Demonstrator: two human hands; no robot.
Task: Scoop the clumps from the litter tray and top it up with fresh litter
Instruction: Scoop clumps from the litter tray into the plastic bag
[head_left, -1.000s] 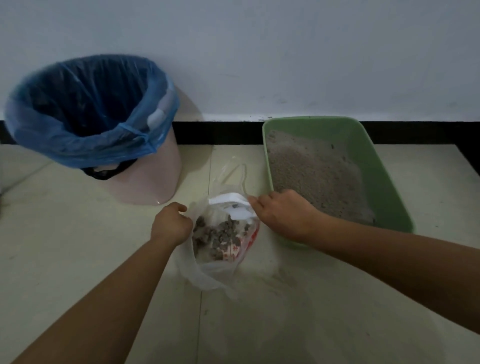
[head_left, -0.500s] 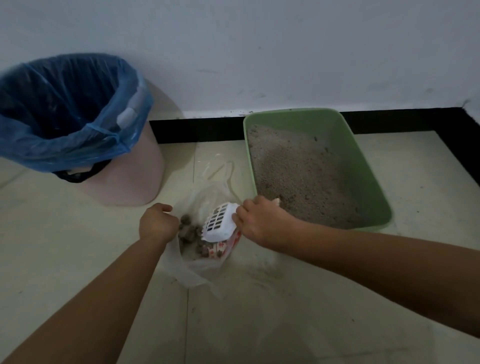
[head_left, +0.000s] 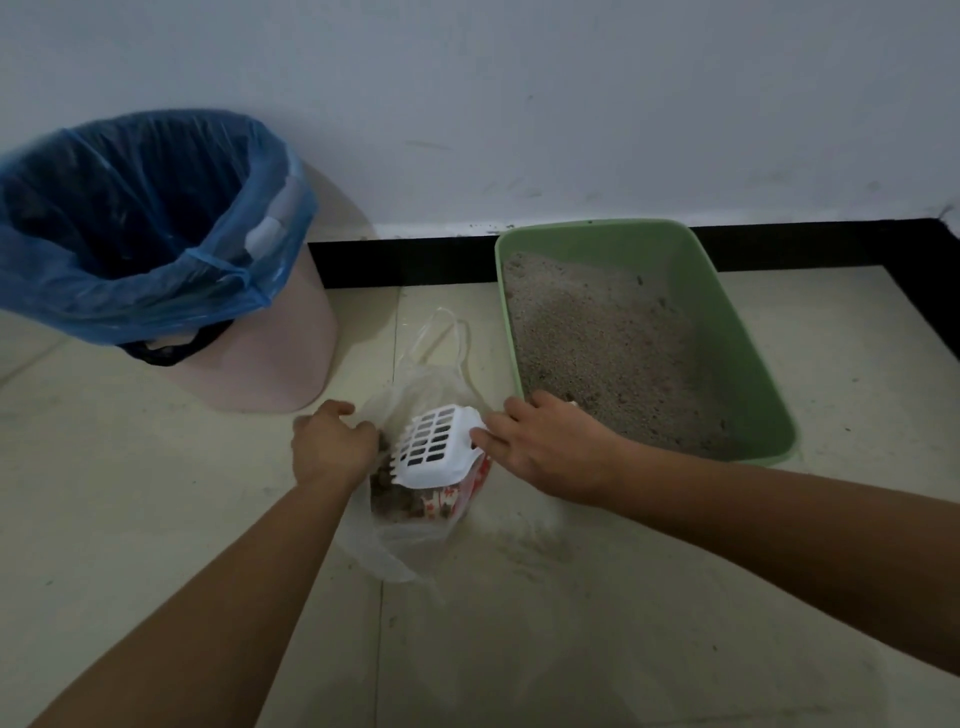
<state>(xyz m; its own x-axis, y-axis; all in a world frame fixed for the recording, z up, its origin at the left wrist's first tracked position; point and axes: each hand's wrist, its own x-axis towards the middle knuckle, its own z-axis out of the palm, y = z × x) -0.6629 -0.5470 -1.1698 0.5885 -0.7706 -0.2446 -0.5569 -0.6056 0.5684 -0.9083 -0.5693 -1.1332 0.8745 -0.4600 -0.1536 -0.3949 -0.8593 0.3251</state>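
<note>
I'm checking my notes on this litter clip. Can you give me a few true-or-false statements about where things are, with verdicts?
1. The white scoop is held over the plastic bag. True.
2. The litter tray is blue. False: it is green.
3. The left hand grips the bag's edge. True.
4. The bin stands to the right of the tray. False: it stands to the tray's left, beyond the bag.
5. The right hand holds the scoop. True.
</note>
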